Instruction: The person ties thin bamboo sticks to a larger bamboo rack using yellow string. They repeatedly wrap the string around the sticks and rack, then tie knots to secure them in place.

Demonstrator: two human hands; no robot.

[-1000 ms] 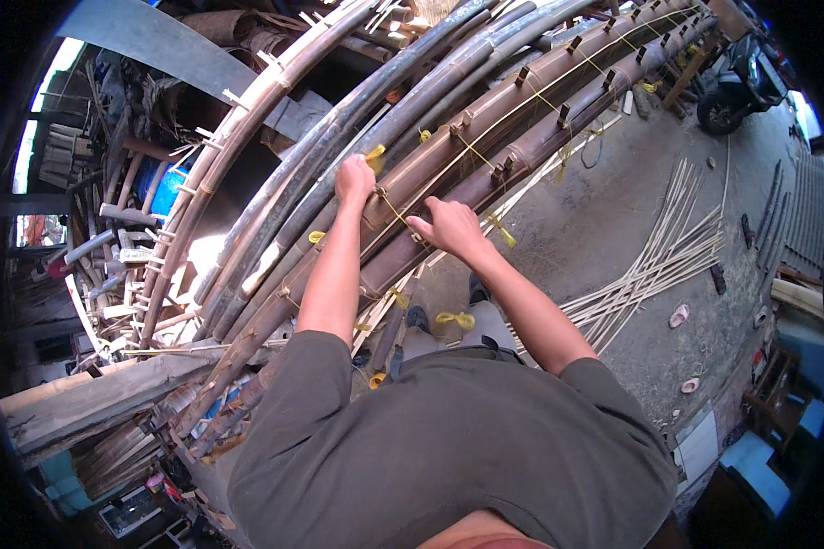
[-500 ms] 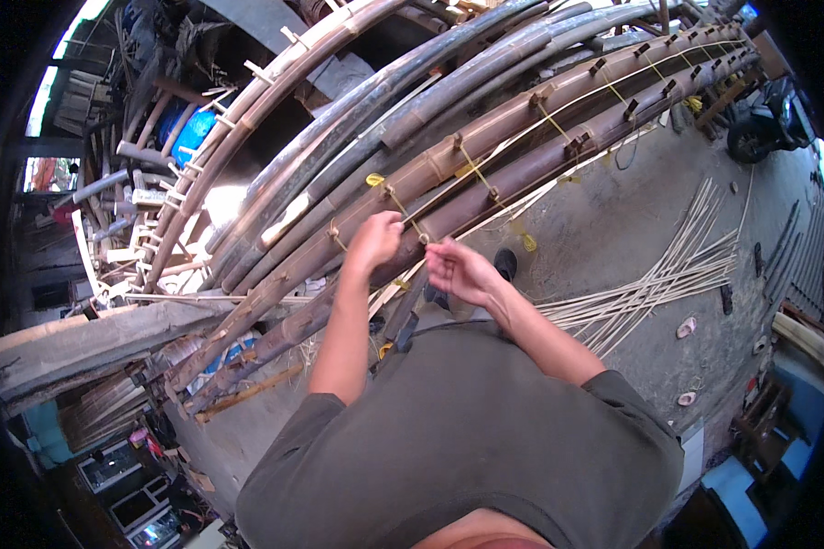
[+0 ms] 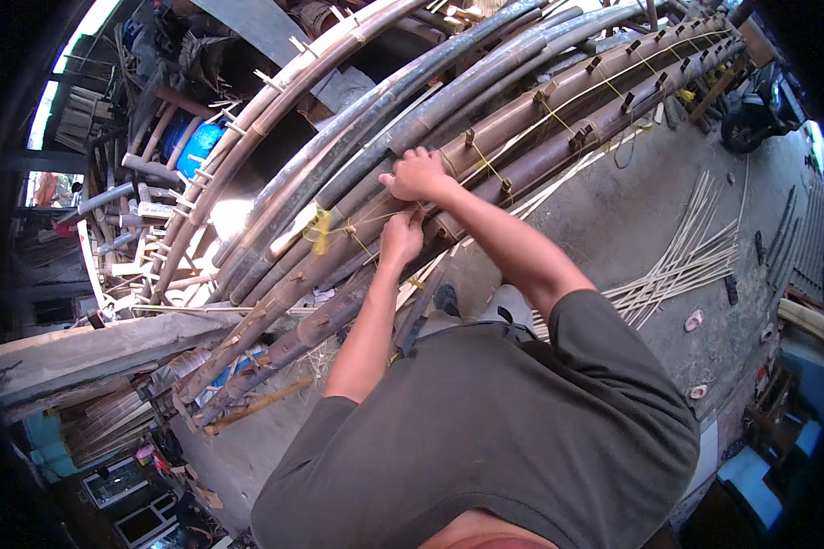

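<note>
A stack of long brown and grey bamboo poles [image 3: 531, 110] runs from lower left to upper right, lashed with thin yellow string [image 3: 366, 220] and small wooden pegs. My left hand [image 3: 401, 240] is closed around the string where it crosses a brown pole, just right of a yellow knot [image 3: 320, 229]. My right hand [image 3: 418, 174] lies higher up, fingers curled over the top of a brown pole beside a peg. The two hands are close together, the right above the left.
Thin pale bamboo strips [image 3: 677, 265] lie fanned on the concrete floor at right, with sandals [image 3: 694, 320] nearby. A scooter [image 3: 751, 114] stands at top right. A thick wooden beam [image 3: 82, 352] crosses at left, and a blue barrel [image 3: 197, 146] sits behind the poles.
My right hand has risen from beside the string up onto the pole. My left hand has stayed on the string, now a little lower and farther right.
</note>
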